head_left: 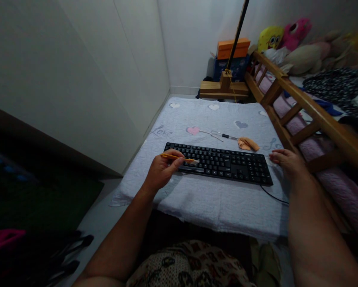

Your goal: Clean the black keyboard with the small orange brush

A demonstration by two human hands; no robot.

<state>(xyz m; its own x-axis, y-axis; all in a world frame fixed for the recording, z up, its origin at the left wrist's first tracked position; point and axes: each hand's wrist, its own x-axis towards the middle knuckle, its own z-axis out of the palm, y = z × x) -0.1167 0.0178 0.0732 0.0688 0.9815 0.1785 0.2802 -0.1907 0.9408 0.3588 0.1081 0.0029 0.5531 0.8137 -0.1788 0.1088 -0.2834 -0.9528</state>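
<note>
Left grip (164,167) closed around an orange brush (188,160), white bristles (194,162) over left-of-centre keys, black keyboard (219,163) lying on a cloth-covered tabletop (214,205), right grip (290,162) loosely spread, holding nothing, just beside the keyboard's right end.

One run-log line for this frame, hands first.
left hand: holding brush over keyboard | right hand: beside keyboard's right end, holding nothing visible | beyond keyboard: orange cloth
</note>
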